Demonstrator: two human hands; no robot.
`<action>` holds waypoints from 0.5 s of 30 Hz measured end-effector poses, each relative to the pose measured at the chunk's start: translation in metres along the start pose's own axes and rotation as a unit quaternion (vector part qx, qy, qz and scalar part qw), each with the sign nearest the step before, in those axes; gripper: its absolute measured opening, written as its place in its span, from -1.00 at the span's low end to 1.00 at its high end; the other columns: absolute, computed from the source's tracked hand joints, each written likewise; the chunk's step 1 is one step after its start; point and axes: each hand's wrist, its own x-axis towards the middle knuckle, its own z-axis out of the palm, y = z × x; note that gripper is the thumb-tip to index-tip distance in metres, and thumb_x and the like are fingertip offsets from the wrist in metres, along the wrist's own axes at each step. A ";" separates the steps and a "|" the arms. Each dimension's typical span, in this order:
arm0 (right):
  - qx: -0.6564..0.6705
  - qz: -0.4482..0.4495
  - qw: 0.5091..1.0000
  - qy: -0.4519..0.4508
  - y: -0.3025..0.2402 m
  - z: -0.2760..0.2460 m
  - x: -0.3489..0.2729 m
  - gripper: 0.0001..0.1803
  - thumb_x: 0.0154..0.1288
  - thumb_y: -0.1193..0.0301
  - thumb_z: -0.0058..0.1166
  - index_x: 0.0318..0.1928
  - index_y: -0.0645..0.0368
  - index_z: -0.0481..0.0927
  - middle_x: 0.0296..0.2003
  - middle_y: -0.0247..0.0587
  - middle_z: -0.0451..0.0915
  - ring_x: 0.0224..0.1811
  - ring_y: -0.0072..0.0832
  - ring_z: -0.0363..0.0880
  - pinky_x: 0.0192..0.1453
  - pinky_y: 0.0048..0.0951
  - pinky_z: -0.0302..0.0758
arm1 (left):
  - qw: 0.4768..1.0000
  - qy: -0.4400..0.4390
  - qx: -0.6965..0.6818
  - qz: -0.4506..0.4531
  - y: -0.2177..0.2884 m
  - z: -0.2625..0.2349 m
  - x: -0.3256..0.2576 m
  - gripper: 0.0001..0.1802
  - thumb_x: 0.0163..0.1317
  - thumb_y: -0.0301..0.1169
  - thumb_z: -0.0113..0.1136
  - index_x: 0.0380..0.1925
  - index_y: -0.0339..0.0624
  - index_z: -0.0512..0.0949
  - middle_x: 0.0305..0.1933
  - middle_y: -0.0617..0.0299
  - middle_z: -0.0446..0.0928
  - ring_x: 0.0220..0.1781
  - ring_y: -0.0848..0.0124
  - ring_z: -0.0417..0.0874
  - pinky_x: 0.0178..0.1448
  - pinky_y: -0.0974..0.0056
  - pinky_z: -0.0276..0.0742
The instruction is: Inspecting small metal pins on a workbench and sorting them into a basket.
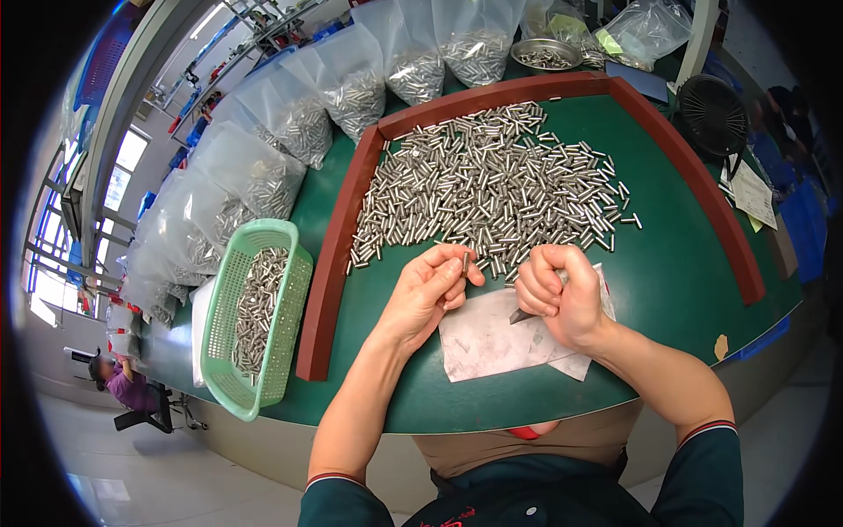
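Note:
My left hand (426, 288) is closed, pinching a small metal pin (465, 262) upright between thumb and fingers. My right hand (565, 297) is curled into a fist around a dark flat-tipped tool (520, 316). Only its tip shows below the fingers, so its exact kind is hidden. Both hands hover at the near edge of a broad pile of short silvery metal pins (492, 180) on the green tabletop (399, 351). Under and between the hands lies a smudged white sheet of paper (479, 342).
A reddish-brown rail (338, 281) borders the pile left, back and right. Left of it stands a green plastic basket (294, 307) holding more pins. Plastic bags of pins (356, 88) line the back and left. A metal bowl (546, 53) and black fan (713, 114) sit beyond. Someone sits far left.

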 end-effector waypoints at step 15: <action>-0.006 -0.100 0.995 -0.025 0.003 -0.002 0.003 -0.60 0.18 0.31 -0.38 -0.80 0.04 0.07 -0.88 -0.45 0.04 -0.82 -0.65 -0.12 -0.68 -0.55 -0.09 | 0.800 0.022 0.590 0.103 -0.011 0.029 -0.015 -0.84 -0.08 -0.51 0.28 -0.59 -0.31 0.46 -0.80 0.35 0.18 -0.72 0.58 0.14 -0.64 0.39 0.11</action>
